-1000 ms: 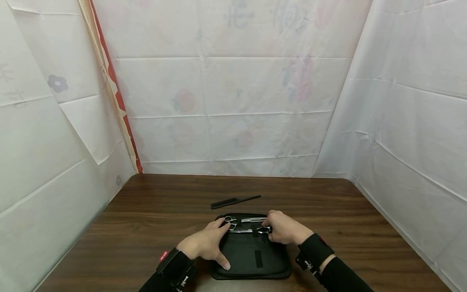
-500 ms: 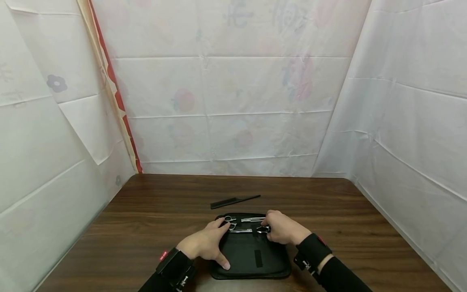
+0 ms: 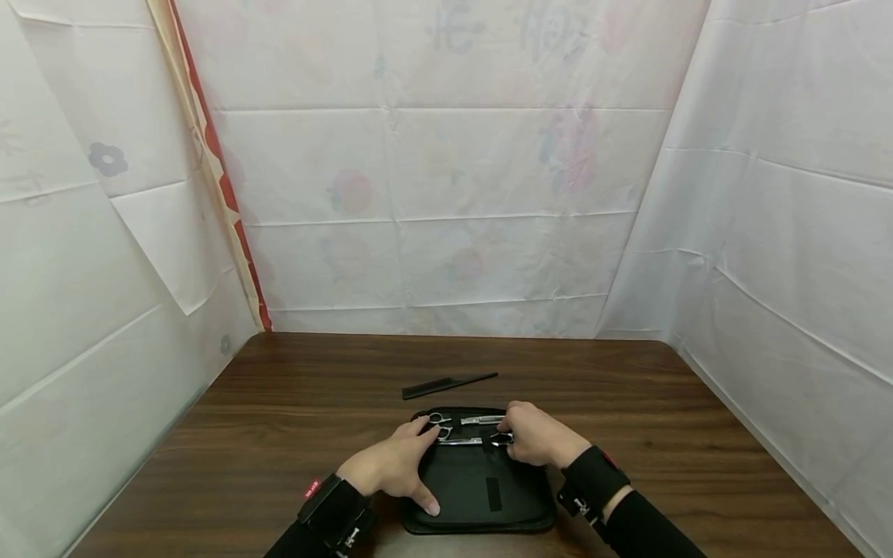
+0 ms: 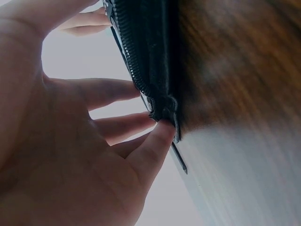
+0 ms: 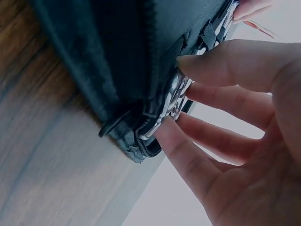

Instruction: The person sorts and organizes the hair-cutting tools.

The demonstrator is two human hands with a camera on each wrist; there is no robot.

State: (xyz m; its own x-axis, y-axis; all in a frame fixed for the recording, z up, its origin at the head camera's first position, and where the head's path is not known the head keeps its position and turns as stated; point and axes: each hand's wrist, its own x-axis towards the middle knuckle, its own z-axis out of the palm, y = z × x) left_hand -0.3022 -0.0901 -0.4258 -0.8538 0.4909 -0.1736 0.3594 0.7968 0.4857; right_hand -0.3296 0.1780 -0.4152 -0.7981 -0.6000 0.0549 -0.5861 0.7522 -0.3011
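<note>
A black zippered case [image 3: 460, 488] lies on the table. Across its far part lie two silver scissors, the farther pair [image 3: 481, 420] and the nearer pair [image 3: 460, 442], under black straps. My left hand [image 3: 391, 463] rests on the case's left side, fingers spread by the finger rings and thumb at the near left; the left wrist view has a fingertip at the case corner [image 4: 162, 110]. At the right edge, my right hand [image 3: 543, 435] pinches the nearer scissors at their handle end. Up close, shiny handles [image 5: 175, 89] show between thumb and fingers, partly covered.
A black comb [image 3: 446, 384] lies on the brown wooden table [image 3: 314, 387] just beyond the case. White sheets [image 3: 432, 256] hang behind the table and along both sides. Black bands with small cameras circle both wrists.
My right hand has shifted slightly left along the case with the handle end of the nearer scissors. My left hand and the comb stay in place.
</note>
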